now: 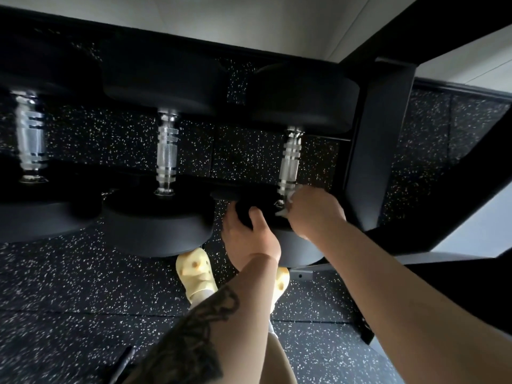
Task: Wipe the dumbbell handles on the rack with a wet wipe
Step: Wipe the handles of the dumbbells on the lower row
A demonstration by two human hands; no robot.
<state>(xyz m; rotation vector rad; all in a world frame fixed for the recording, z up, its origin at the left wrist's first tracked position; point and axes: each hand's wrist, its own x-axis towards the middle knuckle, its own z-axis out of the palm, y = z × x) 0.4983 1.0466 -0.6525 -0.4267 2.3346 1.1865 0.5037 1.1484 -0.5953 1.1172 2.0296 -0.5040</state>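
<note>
Three black dumbbells lie across the rack, their chrome handles pointing away from me. The right dumbbell's handle [289, 162] is the one my hands are at. My right hand [313, 212] grips a white wet wipe [288, 205] around the near end of that handle, beside the near weight head. My left hand [249, 236] holds the near black head [293, 250] of the same dumbbell, fingers curled over its edge. The middle handle [167, 151] and left handle [29, 139] stand untouched.
A black rack upright [379, 145] rises just right of my right hand, with a slanted beam [443, 200] behind it. Black speckled rubber flooring [83, 295] lies below. My feet in yellow shoes [196, 270] stand under the rack's front edge.
</note>
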